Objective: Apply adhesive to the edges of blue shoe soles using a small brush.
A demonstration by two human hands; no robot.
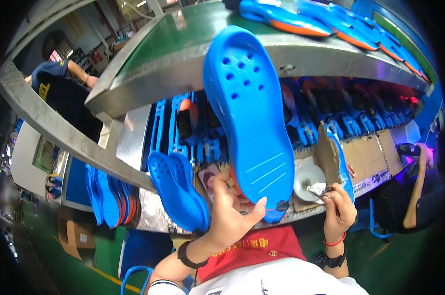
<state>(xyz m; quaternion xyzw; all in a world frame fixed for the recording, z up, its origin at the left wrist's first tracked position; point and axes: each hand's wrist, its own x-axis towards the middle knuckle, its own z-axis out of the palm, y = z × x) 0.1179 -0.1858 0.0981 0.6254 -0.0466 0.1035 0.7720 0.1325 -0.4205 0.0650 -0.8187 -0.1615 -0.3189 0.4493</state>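
My left hand [230,214] grips the heel end of a large blue shoe sole [249,113] and holds it up, its perforated toe pointing away from me. An orange layer shows along its lower edge. My right hand [338,209] pinches a thin brush handle [317,192] whose tip rests in a small white bowl [308,177] with a grey lump inside. A red band and a dark watch circle that wrist.
Two more blue soles [178,189] lean at my left on the bench edge. Several blue-and-orange soles [301,17] ride the green conveyor above. Blue racks with dark lasts [330,105] sit beneath it. A cardboard sheet [370,160] lies right. Other people stand far left and right.
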